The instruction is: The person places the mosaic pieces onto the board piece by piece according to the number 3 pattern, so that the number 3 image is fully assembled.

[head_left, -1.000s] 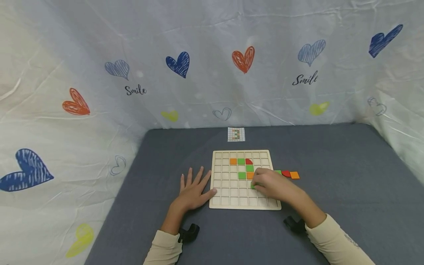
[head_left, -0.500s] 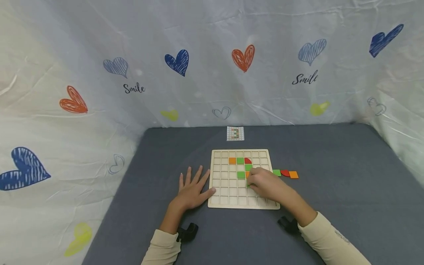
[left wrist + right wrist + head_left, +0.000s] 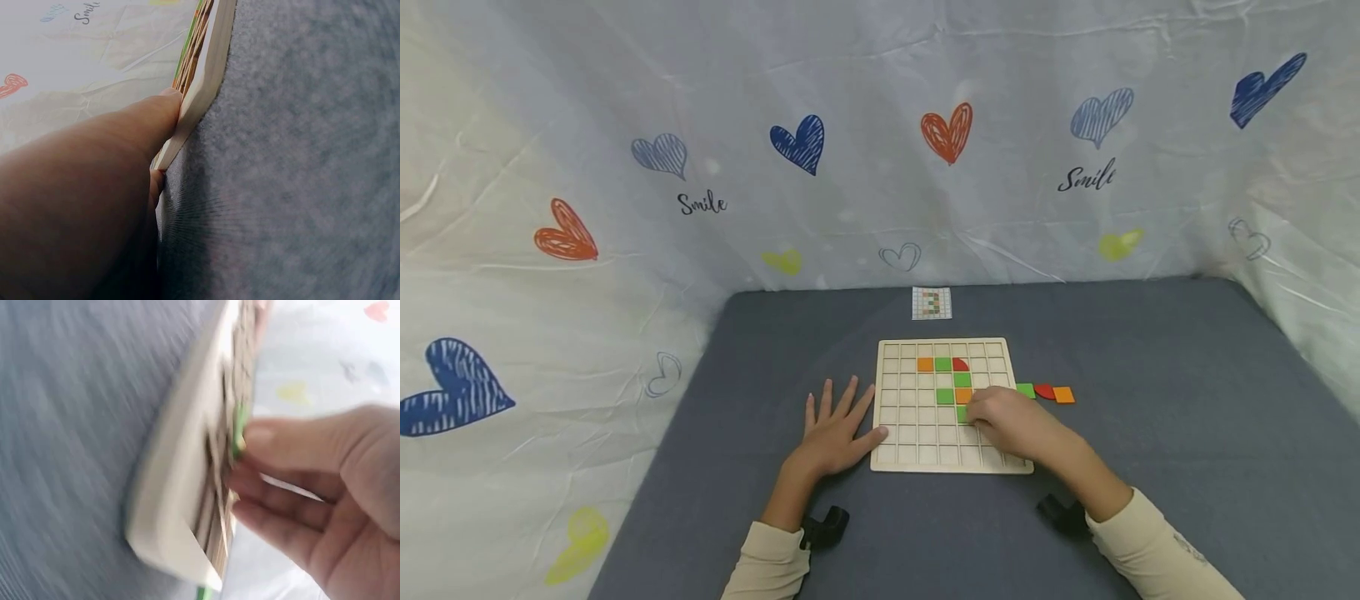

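A wooden grid board (image 3: 917,454) lies on the grey table. It carries an orange tile (image 3: 925,364), green tiles (image 3: 943,364) and a red quarter-round (image 3: 960,364), with more green and orange below. My right hand (image 3: 988,417) lies over the board's right half, its fingertips touching a green tile (image 3: 961,414) that sits in a cell. The right wrist view shows a fingertip (image 3: 259,434) against that green tile (image 3: 238,434). My left hand (image 3: 838,417) lies flat on the table, fingers spread. Its thumb (image 3: 144,125) is against the board's left edge (image 3: 206,69).
Three loose tiles lie in a row just right of the board: green (image 3: 1026,390), red (image 3: 1044,391), orange (image 3: 1063,395). A small pattern card (image 3: 932,303) lies at the table's far edge. White heart-print sheeting walls the table at the back and sides.
My right hand carried the green tile leftward over the board, then drew back a little to the right, and the tile now sits in a cell under the orange one. The left hand stayed put.
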Available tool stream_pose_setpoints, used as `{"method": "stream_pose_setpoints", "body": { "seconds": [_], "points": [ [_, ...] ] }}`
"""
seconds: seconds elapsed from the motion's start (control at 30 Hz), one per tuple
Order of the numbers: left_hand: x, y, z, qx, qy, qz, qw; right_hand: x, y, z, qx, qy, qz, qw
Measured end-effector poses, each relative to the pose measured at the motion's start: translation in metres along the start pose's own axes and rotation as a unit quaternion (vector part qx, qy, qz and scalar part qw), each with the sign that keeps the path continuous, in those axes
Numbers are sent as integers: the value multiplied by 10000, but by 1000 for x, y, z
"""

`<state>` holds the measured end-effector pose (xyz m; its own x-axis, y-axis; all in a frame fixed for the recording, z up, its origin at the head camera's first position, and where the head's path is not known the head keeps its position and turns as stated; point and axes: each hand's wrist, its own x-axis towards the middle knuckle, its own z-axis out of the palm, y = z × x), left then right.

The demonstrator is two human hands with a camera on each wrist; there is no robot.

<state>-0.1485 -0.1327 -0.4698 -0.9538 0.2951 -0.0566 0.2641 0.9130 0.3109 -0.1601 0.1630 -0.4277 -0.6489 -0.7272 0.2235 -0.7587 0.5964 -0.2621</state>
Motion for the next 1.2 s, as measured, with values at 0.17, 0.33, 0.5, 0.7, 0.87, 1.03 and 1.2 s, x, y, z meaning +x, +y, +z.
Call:
{"method": "stream_pose_setpoints", "body": {
  "seconds": [0.17,0.33,0.5,0.7,0.87,1.03,1.2],
  "points": [
    [0,1,2,-9,-24,-3,10000,-11,16,-12,709,-212,-35,9973],
    [0,0,4,-27,-30,-1,10000,-22,30,-27,399,-48,880,9953],
    [1,0,4,5,-41,6,10000,-33,45,-43,-157,-118,1883,9819],
    [-1,-1,1,31,-56,-45,10000,-39,61,-43,-307,-558,2345,9700],
    [-1,-1,2,-6,-85,-60,9999,-40,66,-37,-430,-600,2298,9704],
    [0,0,2,12,-31,-44,10000,-44,65,-35,-477,-573,2046,9760],
    [1,1,3,11,-67,-2,10000,-53,63,-33,-371,-612,1770,9816]
  ]
}}
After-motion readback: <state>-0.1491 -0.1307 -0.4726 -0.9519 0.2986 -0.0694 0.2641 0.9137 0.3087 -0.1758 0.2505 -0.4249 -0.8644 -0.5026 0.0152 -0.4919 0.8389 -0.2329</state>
